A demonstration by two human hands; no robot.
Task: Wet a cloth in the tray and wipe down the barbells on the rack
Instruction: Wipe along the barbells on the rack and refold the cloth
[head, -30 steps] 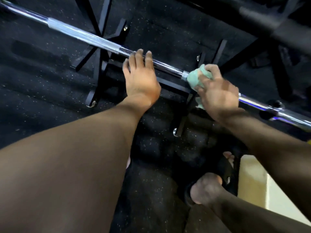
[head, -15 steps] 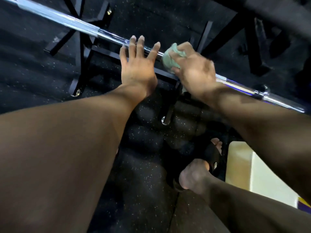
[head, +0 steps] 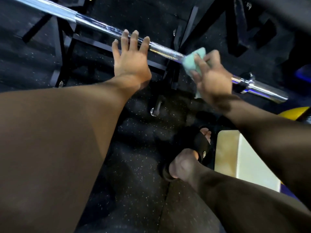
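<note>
A chrome bar ran diagonally across a black rack. The left hand lay flat, fingers straight and spread over the bar, holding nothing. Farther right, the right hand gripped a green cloth wrapped around the bar.

Barbell cut off at the upper left edge; shaft hidden where wrapped by the green cloth and under the right hand. Right hand blurred. Cloth mostly covered by that hand's fingers. Black rack cropped at the top. Pale box partly hidden behind the right forearm.
</note>
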